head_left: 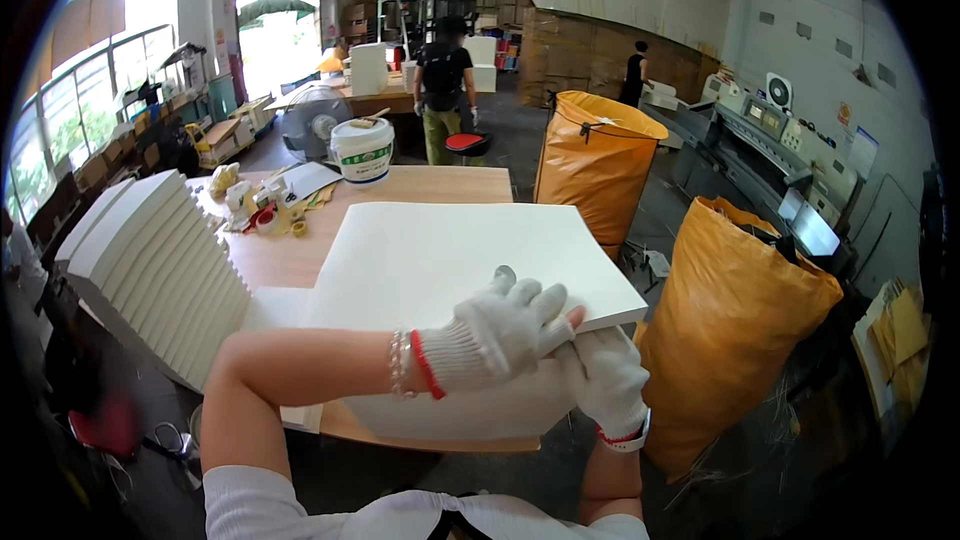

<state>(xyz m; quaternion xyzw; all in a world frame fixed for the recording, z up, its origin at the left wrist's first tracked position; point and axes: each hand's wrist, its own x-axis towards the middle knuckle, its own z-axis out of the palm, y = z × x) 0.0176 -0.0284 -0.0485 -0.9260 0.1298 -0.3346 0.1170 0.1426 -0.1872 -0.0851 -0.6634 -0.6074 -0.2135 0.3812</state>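
A large white box (450,240) with a flat top sits on the wooden table in front of me. My left hand (500,330), in a white knit glove with a red cuff, lies over the top's near edge with its fingers stretched out. Close against it, my right hand (608,380), gloved the same way, is closed on the near right corner of the box; its fingertips are partly hidden. A bare fingertip shows where the two hands meet. To the left leans a tall stack of white boxes or boards (165,275), layered one against another.
On the wooden table (440,182) stand a white bucket (361,152) and a clutter of tape rolls and small items (268,215). Orange sacks (735,330) (597,165) stand at the right. A fan (315,123), a machine (765,155) and two people (445,85) (634,75) are farther off.
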